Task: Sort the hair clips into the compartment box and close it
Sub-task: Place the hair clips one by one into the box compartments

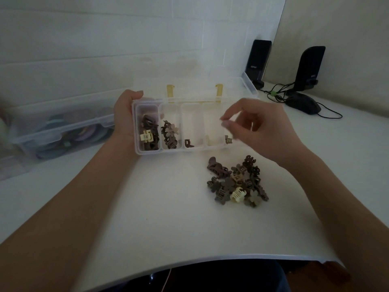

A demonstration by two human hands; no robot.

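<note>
Left hand (126,116) gripping box (190,149) end; right hand (255,128) loose, empty over rightmost compartment. Clips (237,182) piled just below it. Risk: tipping box, mixing sorted clips.

Both forearms are bare, no sleeves, rings or watch showing; dark navy fabric clothing (221,275) covers the lap.

From here, the only lettering I can pick out is small pale print low on the front of the left black speaker (258,60) at the far right; it looks like "EDIFIER". The right speaker (309,68) carries a small mark, too blurred to read.
</note>
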